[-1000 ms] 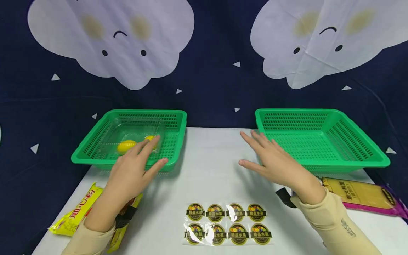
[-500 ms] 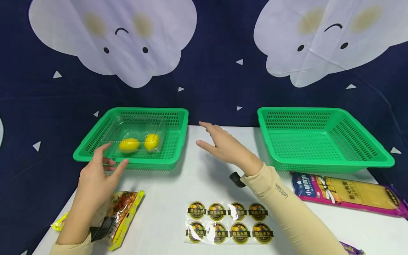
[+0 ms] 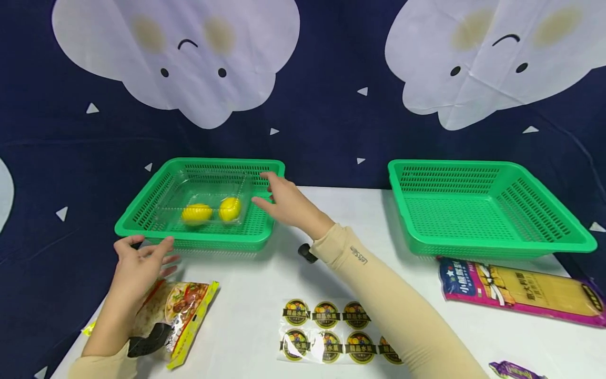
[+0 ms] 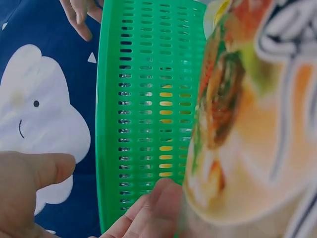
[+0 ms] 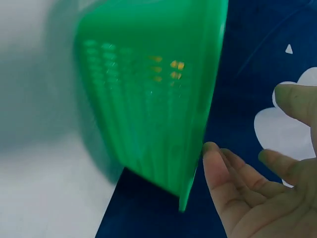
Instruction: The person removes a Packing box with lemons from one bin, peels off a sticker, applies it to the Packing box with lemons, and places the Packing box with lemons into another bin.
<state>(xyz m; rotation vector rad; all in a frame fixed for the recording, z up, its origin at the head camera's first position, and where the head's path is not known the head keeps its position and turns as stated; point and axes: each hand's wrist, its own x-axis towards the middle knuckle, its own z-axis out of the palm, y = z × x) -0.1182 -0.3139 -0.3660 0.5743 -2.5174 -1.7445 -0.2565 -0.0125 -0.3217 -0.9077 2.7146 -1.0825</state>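
In the head view, a green basket point(image 3: 236, 238) on the left holds a clear plastic box point(image 3: 208, 187). Two yellow fruits that look like lemons point(image 3: 197, 213) show through the box. My right hand point(image 3: 295, 208) hovers at the basket's right rim, its fingers spread and nothing in them. Just in front of the basket's near left corner is my left hand point(image 3: 142, 268), fingers loosely bent and holding nothing. A yellow-edged food packet point(image 3: 187, 305) lies beneath the left wrist. In the left wrist view the basket's slotted wall point(image 4: 148, 114) stands beyond my fingertips point(image 4: 166, 198).
A second green basket point(image 3: 492, 247) stands at the right. In front of it lie a pasta packet point(image 3: 521, 289) and a purple-wrapped sweet point(image 3: 513, 370). A sheet of round stickers point(image 3: 326, 331) is at the front middle, partly under my right sleeve. A dark cloth with clouds point(image 3: 331, 105) hangs behind.
My right hand has moved left from near the right basket to the left basket's right rim. My left hand has drawn back from over the left basket, to the left and nearer me.
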